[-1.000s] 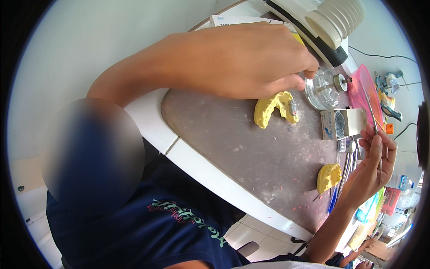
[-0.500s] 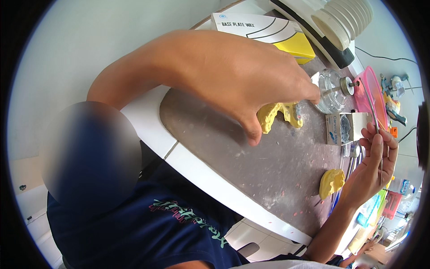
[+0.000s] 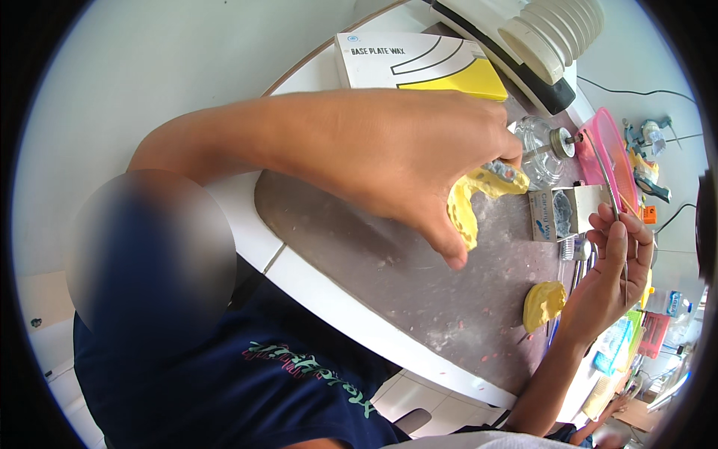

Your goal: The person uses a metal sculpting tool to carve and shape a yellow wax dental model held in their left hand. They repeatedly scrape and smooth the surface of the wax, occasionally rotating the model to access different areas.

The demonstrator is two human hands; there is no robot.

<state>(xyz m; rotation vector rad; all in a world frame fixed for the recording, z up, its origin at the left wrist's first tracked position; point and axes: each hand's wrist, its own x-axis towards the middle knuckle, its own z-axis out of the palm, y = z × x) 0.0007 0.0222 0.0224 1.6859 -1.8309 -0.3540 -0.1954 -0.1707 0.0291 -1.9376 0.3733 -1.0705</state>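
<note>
My left hand [image 3: 404, 153] is closed around a yellow dental cast [image 3: 464, 213], thumb on the near side and fingers on the far side. Grey patches show on top of the cast, and part of it is hidden under the hand. Between the fingers and thumb of my right hand [image 3: 617, 262] is a thin metal dental instrument [image 3: 602, 163]. Its far tip is close to the wick of a glass spirit lamp [image 3: 540, 163] with a metal cap. Near my right wrist, a second yellow dental cast [image 3: 544, 305] rests on the table.
A white and yellow box [image 3: 415, 63] lies at the back, beside a ribbed white hose [image 3: 553, 41]. A pink container [image 3: 607, 150] stands behind the lamp. An opened small carton [image 3: 550, 215] sits on the brown tabletop [image 3: 419, 299], where pink crumbs lie scattered.
My left hand has moved nearer and closed on the cast, which has shifted and turned. My right hand still holds the instrument by the lamp. The whole view has shifted slightly.
</note>
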